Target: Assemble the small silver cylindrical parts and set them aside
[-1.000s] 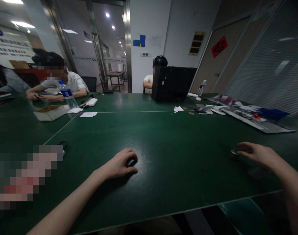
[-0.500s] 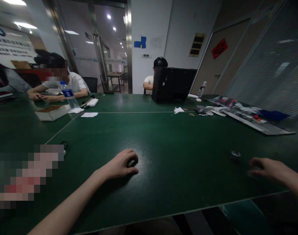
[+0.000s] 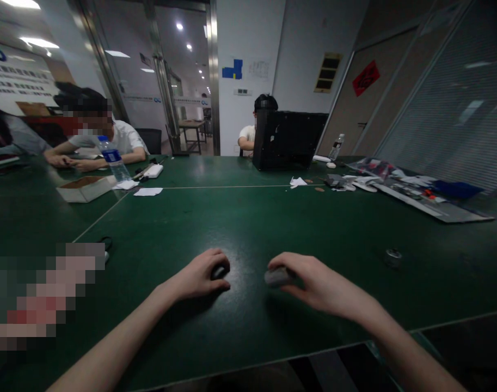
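My left hand [image 3: 201, 274] rests on the green table [image 3: 248, 223], its fingers curled round a small dark rounded object [image 3: 219, 271] that is mostly hidden by the thumb and fingers. Facing it across a short gap, my right hand [image 3: 313, 277] grips a small grey cylindrical object [image 3: 277, 277] between thumb and fingers. The grey object is slightly blurred, lies on its side and appears just above the table. A small round metal piece [image 3: 393, 258] stands on the table to the right of my right hand.
At the back are a black box-shaped case [image 3: 289, 140], a water bottle [image 3: 111, 159] and an open white carton [image 3: 85, 190]. A board with assorted parts [image 3: 431, 201] lies at the right. Two people [image 3: 123, 139] sit across the table; another is at far left.
My right hand has moved left from the right side of the table, bringing the grey cylindrical object close to my left hand. The left hand has stayed in place.
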`<control>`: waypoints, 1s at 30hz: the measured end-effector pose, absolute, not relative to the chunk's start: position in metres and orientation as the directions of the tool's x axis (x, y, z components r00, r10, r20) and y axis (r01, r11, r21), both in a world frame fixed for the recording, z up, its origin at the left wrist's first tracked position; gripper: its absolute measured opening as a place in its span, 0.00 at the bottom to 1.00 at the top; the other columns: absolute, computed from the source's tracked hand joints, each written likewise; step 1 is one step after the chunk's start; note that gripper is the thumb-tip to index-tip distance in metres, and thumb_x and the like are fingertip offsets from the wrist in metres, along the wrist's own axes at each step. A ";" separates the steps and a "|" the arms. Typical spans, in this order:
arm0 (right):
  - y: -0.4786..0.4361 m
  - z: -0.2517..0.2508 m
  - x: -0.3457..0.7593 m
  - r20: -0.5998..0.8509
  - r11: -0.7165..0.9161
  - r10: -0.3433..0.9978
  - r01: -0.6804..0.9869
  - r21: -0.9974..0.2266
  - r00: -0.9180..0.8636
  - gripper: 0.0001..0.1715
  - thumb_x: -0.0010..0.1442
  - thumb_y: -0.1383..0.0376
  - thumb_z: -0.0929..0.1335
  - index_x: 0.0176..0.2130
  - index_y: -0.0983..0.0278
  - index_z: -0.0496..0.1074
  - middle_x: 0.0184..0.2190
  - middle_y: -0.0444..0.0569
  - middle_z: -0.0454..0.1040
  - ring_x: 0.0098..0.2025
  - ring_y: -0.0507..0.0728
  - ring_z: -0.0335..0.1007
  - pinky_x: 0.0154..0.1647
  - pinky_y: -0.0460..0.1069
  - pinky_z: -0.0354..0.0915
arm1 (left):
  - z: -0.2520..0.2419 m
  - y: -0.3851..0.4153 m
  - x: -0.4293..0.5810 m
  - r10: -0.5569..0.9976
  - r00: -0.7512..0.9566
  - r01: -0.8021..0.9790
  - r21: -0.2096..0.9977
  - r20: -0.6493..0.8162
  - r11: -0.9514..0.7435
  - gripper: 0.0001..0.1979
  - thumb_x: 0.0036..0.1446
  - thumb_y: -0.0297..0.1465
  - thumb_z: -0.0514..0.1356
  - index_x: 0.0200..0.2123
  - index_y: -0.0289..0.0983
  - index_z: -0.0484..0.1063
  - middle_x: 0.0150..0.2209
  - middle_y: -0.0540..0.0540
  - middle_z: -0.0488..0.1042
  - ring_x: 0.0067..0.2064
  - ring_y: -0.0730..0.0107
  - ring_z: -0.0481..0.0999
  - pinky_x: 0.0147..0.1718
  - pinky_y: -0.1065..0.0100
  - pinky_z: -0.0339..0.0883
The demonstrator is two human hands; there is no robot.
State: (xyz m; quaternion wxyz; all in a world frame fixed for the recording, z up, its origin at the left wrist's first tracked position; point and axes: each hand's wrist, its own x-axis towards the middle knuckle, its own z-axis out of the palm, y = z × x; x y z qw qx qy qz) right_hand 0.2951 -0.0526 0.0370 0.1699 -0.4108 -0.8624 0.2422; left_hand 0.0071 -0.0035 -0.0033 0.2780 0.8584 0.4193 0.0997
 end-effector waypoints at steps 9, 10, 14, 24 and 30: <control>-0.033 0.012 0.226 0.109 0.666 0.591 0.407 -0.625 -0.799 0.31 0.53 0.73 0.67 0.55 0.60 0.59 0.49 0.50 0.70 0.49 0.57 0.68 0.48 0.51 0.63 | -0.006 -0.002 0.008 0.740 0.672 0.632 0.509 0.015 -0.584 0.12 0.55 0.39 0.61 0.37 0.37 0.69 0.39 0.47 0.66 0.41 0.64 0.67 0.39 0.68 0.62; -0.030 0.011 0.224 0.116 0.671 0.575 0.386 -0.632 -0.810 0.31 0.53 0.73 0.67 0.55 0.61 0.58 0.49 0.51 0.70 0.49 0.57 0.68 0.48 0.51 0.63 | -0.007 -0.002 0.008 0.737 0.675 0.628 0.506 0.024 -0.591 0.11 0.55 0.39 0.60 0.35 0.37 0.68 0.38 0.47 0.66 0.40 0.64 0.67 0.38 0.68 0.62; -0.019 0.003 0.220 0.154 0.676 0.524 0.299 -0.674 -0.838 0.31 0.51 0.72 0.68 0.54 0.61 0.59 0.49 0.51 0.69 0.48 0.56 0.68 0.49 0.51 0.62 | -0.008 -0.002 0.007 0.730 0.683 0.613 0.511 0.043 -0.603 0.07 0.55 0.34 0.60 0.34 0.36 0.68 0.37 0.47 0.67 0.40 0.64 0.67 0.39 0.67 0.62; -0.014 -0.028 0.222 0.223 0.625 0.596 0.270 -0.733 -0.771 0.34 0.47 0.68 0.72 0.52 0.63 0.61 0.48 0.51 0.69 0.47 0.57 0.67 0.48 0.50 0.62 | -0.006 -0.003 0.008 0.745 0.667 0.636 0.521 -0.001 -0.569 0.09 0.54 0.33 0.59 0.39 0.38 0.68 0.41 0.46 0.66 0.43 0.63 0.67 0.42 0.66 0.63; -0.015 -0.026 0.219 0.187 0.598 0.621 0.307 -0.741 -0.761 0.35 0.46 0.66 0.74 0.53 0.63 0.62 0.48 0.51 0.70 0.48 0.58 0.67 0.48 0.51 0.62 | -0.003 -0.004 0.008 0.737 0.675 0.626 0.508 0.027 -0.592 0.08 0.56 0.31 0.57 0.39 0.37 0.69 0.39 0.46 0.68 0.42 0.63 0.68 0.41 0.66 0.63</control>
